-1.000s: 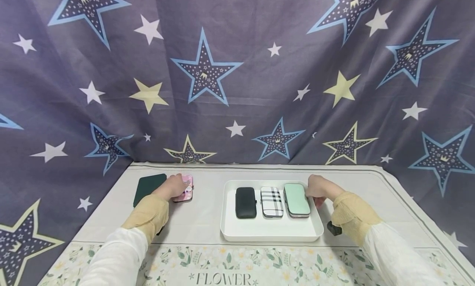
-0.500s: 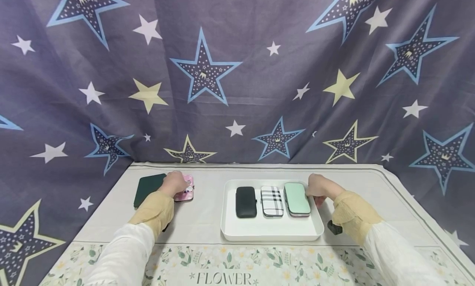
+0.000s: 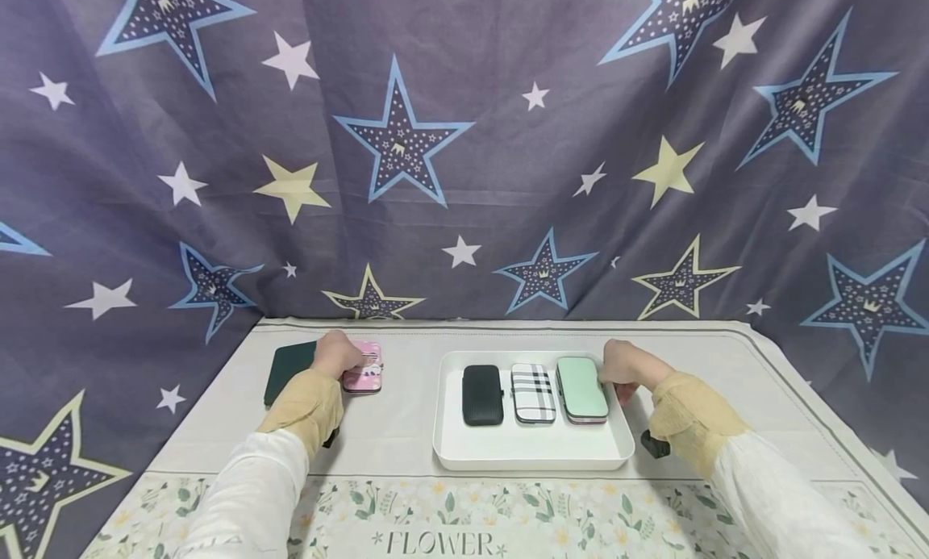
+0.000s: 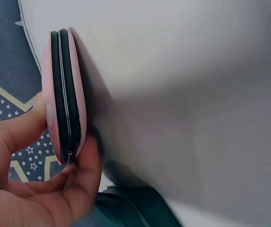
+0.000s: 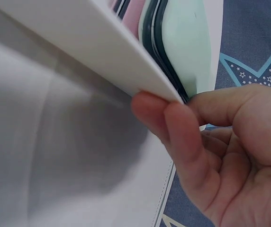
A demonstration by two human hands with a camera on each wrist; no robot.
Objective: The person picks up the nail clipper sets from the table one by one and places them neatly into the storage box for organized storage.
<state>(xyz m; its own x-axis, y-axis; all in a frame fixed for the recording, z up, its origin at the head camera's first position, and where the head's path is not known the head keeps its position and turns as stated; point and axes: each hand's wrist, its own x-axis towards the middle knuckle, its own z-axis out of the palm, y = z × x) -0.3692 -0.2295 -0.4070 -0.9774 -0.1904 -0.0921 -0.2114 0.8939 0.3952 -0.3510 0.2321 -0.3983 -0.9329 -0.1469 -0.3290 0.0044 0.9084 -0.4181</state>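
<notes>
A small pink patterned clasp case (image 3: pixel 368 372) lies at the left of the table in the head view. My left hand (image 3: pixel 335 356) pinches its left side between thumb and fingers; the left wrist view shows the clasp case (image 4: pixel 81 85) edge-on, with a dark green inside band and metal frame. My right hand (image 3: pixel 626 367) grips the right wall of a white tray (image 3: pixel 533 460), thumb inside and fingers outside. Inside the tray lie a black case (image 3: pixel 482 395), a white plaid case (image 3: pixel 533 393) and a mint green case (image 3: pixel 582 388). Pink shows below the mint one in the right wrist view.
A dark green flat item (image 3: pixel 289 369) lies just left of my left hand, partly hidden by it. The table cover (image 3: pixel 406 438) carries a flower print along the front. A star-patterned curtain (image 3: pixel 464 212) hangs behind the table.
My left wrist has swung right and the hand has shifted slightly, so more of the pink case shows. My right hand stays at the tray wall.
</notes>
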